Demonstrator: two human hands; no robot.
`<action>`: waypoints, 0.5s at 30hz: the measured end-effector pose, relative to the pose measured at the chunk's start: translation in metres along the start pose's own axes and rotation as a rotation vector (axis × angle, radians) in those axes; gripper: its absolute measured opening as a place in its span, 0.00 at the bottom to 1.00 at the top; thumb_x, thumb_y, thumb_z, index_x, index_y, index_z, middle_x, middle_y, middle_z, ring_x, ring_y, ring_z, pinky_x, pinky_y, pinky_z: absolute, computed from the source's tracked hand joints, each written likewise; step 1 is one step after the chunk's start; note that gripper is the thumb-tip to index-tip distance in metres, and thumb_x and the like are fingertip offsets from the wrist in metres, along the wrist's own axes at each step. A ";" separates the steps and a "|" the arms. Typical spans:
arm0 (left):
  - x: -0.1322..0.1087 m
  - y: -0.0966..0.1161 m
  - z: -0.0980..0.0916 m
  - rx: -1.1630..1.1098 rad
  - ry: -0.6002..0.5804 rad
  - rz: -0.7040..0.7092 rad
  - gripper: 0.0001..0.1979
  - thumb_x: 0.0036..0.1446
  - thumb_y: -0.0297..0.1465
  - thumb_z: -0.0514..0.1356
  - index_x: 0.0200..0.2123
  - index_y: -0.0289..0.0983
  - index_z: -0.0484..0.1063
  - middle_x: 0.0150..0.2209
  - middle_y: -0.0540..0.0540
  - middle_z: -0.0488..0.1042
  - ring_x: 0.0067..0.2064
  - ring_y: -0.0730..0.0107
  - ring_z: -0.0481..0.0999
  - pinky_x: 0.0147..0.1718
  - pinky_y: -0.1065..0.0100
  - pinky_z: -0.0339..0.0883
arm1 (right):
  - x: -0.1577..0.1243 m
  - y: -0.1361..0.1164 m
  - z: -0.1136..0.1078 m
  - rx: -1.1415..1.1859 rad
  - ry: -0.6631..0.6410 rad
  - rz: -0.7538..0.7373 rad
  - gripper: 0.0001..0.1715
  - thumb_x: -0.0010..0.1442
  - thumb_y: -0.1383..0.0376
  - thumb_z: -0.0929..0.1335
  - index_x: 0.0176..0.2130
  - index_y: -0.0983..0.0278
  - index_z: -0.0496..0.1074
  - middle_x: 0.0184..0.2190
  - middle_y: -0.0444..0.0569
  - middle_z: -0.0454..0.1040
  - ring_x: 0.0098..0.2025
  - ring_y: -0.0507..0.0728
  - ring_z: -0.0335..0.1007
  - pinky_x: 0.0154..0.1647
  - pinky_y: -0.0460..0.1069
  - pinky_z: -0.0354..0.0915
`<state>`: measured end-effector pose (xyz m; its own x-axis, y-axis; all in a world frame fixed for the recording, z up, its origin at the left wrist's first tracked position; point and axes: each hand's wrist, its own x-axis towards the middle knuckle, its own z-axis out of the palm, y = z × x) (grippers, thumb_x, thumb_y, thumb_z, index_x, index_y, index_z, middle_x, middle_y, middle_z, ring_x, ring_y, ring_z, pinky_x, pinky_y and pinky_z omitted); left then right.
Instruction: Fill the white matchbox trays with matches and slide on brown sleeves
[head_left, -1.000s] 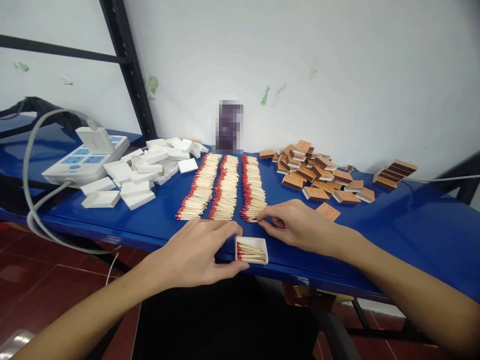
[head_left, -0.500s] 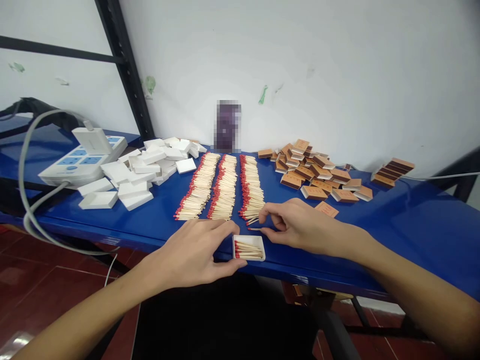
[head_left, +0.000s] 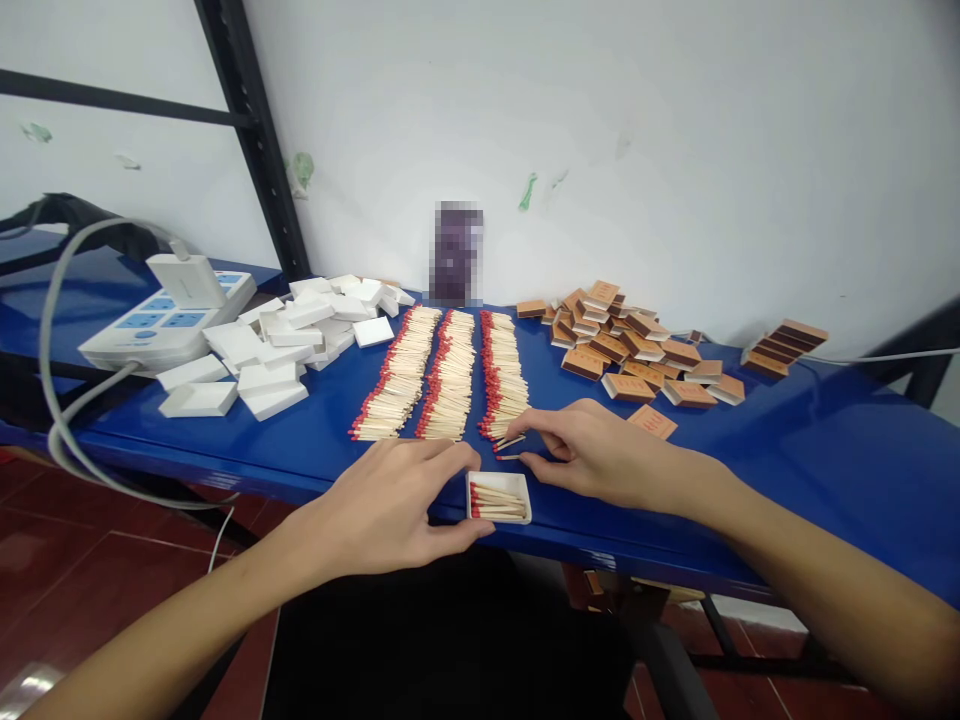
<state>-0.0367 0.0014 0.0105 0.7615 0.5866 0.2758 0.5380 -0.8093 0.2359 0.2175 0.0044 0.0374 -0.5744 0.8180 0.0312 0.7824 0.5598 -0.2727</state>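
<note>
My left hand [head_left: 401, 500] is closed around the left end of a small white matchbox tray [head_left: 521, 482], its thumb at the near side and its index finger at the far corner. Several red-tipped matches [head_left: 499, 503] lie inside that tray. Just beyond it, my right hand [head_left: 581, 450] has thumb and index finger apart, at the near end of the right-hand row of matches [head_left: 506, 375]. A loose match [head_left: 508, 458] lies by the right thumb tip; another is by the index finger. Two more match rows [head_left: 448, 375] [head_left: 397, 375] run alongside on the left.
White empty trays [head_left: 274, 345] are heaped at the left, beside a power strip [head_left: 165, 315] with cables. Brown matchbox sleeves [head_left: 637, 345] pile up at the right, and a small stack [head_left: 786, 347] stands farther right. A blurred dark object [head_left: 456, 255] leans on the wall.
My right index finger has shifted slightly left and down over the near matches, and one match there has turned a little. My left hand and the tray stay put.
</note>
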 end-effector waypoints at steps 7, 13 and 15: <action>0.000 0.000 0.001 -0.007 -0.004 0.003 0.16 0.60 0.43 0.60 0.45 0.39 0.68 0.28 0.53 0.68 0.27 0.68 0.69 0.26 0.69 0.56 | 0.001 0.001 0.001 -0.004 0.029 0.001 0.09 0.63 0.62 0.66 0.42 0.62 0.74 0.21 0.39 0.62 0.21 0.49 0.53 0.26 0.46 0.49; -0.001 0.000 0.000 -0.012 0.001 0.006 0.16 0.61 0.43 0.61 0.45 0.38 0.68 0.28 0.53 0.67 0.27 0.69 0.69 0.27 0.69 0.56 | 0.001 -0.003 -0.003 0.011 0.012 0.016 0.06 0.62 0.64 0.67 0.37 0.62 0.74 0.20 0.38 0.62 0.21 0.48 0.53 0.25 0.46 0.49; -0.001 0.000 0.000 -0.012 0.004 0.008 0.15 0.61 0.43 0.61 0.44 0.38 0.68 0.27 0.53 0.67 0.27 0.69 0.69 0.27 0.69 0.56 | 0.001 -0.004 -0.003 0.000 0.022 0.012 0.06 0.62 0.64 0.67 0.38 0.62 0.74 0.20 0.39 0.62 0.21 0.48 0.53 0.25 0.46 0.49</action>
<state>-0.0372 0.0010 0.0104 0.7640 0.5805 0.2817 0.5277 -0.8133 0.2450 0.2151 0.0034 0.0417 -0.5596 0.8273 0.0491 0.7892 0.5500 -0.2734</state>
